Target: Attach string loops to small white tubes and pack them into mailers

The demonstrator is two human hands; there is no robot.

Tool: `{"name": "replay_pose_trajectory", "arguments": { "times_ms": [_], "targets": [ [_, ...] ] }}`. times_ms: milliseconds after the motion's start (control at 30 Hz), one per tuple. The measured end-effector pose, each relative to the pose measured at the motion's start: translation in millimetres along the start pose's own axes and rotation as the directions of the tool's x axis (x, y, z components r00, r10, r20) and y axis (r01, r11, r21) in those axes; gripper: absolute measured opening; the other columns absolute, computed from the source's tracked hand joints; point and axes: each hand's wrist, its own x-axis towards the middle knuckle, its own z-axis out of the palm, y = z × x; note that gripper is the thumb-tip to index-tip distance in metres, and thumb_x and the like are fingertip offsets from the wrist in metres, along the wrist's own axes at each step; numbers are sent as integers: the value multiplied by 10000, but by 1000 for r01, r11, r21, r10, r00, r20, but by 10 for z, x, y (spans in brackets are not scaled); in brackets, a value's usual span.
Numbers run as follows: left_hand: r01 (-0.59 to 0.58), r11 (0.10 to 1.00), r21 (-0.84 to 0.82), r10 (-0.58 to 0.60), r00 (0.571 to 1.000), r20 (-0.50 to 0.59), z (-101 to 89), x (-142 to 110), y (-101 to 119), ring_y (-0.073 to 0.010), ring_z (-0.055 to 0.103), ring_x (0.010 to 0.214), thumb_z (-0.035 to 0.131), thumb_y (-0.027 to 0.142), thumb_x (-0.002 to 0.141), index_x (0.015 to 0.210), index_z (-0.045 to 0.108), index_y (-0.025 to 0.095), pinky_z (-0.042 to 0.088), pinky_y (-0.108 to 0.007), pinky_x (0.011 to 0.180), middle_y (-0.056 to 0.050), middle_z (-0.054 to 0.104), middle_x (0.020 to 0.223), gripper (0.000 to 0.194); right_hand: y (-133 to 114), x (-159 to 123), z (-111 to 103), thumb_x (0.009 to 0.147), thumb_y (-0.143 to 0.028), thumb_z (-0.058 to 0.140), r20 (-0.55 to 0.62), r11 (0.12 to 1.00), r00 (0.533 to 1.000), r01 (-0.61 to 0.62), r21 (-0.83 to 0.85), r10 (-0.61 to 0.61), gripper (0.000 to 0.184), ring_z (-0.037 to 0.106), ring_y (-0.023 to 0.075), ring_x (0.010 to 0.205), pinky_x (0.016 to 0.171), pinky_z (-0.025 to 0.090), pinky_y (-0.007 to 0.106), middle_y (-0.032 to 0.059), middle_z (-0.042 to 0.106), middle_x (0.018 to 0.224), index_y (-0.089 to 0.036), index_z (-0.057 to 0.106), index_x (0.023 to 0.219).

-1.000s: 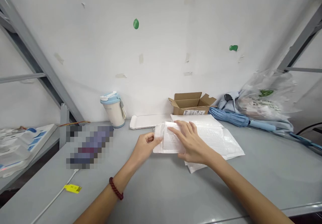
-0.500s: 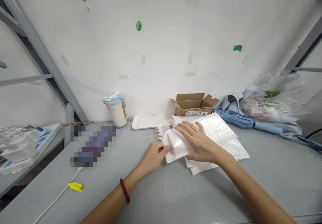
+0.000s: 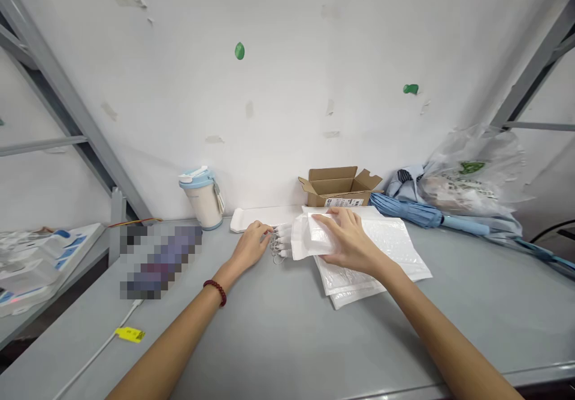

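A white bubble mailer (image 3: pixel 302 238) is held in my right hand (image 3: pixel 354 241), thumb below and fingers above, with its flap end facing left. Under it lies a stack of larger white bubble mailers (image 3: pixel 390 241). My left hand (image 3: pixel 250 245) reaches to the table with its thumb and index finger slightly apart. Its fingertips are at the edge of a row of small white pieces with metal rings (image 3: pixel 281 244), whose exact kind I cannot make out. Behind them lies a long, shallow white tray (image 3: pixel 265 215).
An open cardboard box (image 3: pixel 336 193) stands against the wall. To its right are a folded blue umbrella (image 3: pixel 408 211) and a clear plastic bag (image 3: pixel 471 178). On the left stand a blue-lidded cup (image 3: pixel 202 199), a blurred-out item (image 3: pixel 166 262) and a white cable with a yellow tag (image 3: pixel 130 334).
My left hand has let go of the mailer's opening and moved left and away from me to the ringed pieces. My right hand has lifted the mailer slightly farther back.
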Motion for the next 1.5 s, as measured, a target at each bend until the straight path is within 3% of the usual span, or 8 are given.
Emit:
{"name": "replay_pose_trajectory", "arguments": {
  "times_ms": [167, 333, 433, 667, 767, 933, 1133, 1500],
  "targets": [
    [48, 998, -30, -51, 993, -103, -11, 15, 32, -174, 546, 753, 424, 233, 822, 804, 613, 174, 451, -311, 725, -54, 595, 828, 198, 19, 3, 22, 703, -364, 642, 0, 1000, 1000, -14, 24, 14, 567, 374, 293, 1090, 936, 303, 462, 121, 406, 1145, -249, 452, 1225],
    [14, 997, -73, -18, 999, -49, 52, 14, 43, -170, 567, 772, 522, 163, 728, 900, 644, 198, 464, -300, 728, -44, 583, 870, 214, 52, 10, 52, 693, -347, 655, -18, 999, 999, -32, 19, 32, 553, 405, 281, 1059, 915, 324, 448, 111, 432, 1127, -244, 469, 1203],
    [25, 994, -107, -31, 998, -59, 63, 130, 65, -177, 567, 763, 525, 210, 743, 776, 656, 191, 460, -304, 730, -44, 590, 812, 136, 49, 10, 42, 706, -352, 635, -15, 999, 999, -43, 22, 43, 528, 421, 286, 1051, 893, 334, 453, 110, 448, 1118, -254, 468, 1197],
    [118, 966, -231, -168, 963, -210, -354, 207, 212, -135, 540, 596, 497, 356, 788, 792, 651, 152, 444, -249, 572, -28, 633, 722, 256, 29, 5, 26, 716, -340, 626, -15, 998, 999, -49, 37, 50, 519, 419, 296, 1055, 882, 330, 457, 112, 449, 1119, -263, 449, 1198],
    [180, 848, -498, -334, 912, -239, -428, -11, 308, -110, 532, 544, 602, 374, 723, 780, 679, 151, 450, -234, 573, 3, 616, 631, 242, 19, 5, 43, 720, -334, 622, -20, 998, 998, -61, 17, 62, 504, 426, 290, 1038, 869, 337, 448, 112, 455, 1114, -259, 453, 1190],
    [230, 688, -689, -407, 908, -103, -241, -217, 519, -125, 578, 599, 704, 348, 633, 753, 713, 145, 487, -258, 640, -12, 657, 641, 235, -29, 10, 61, 724, -322, 623, -18, 998, 998, -62, -8, 62, 485, 432, 272, 1013, 859, 345, 419, 108, 467, 1088, -231, 472, 1175],
    [222, 654, -724, -184, 974, 132, -133, -188, 749, -169, 626, 713, 715, 297, 633, 801, 730, 157, 499, -281, 681, -49, 709, 781, 219, -48, 10, 48, 739, -313, 608, -10, 998, 998, -59, 37, 59, 475, 430, 269, 1029, 872, 332, 427, 108, 468, 1083, -217, 466, 1181],
    [209, 757, -620, -194, 977, 92, -101, -73, 817, -202, 647, 757, 667, 249, 648, 783, 731, 162, 503, -296, 687, -60, 728, 796, 172, -63, 10, 71, 734, -314, 605, -40, 999, 999, -25, 45, 27, 481, 439, 267, 1034, 861, 352, 416, 97, 480, 1080, -243, 459, 1187]
  ]
}}
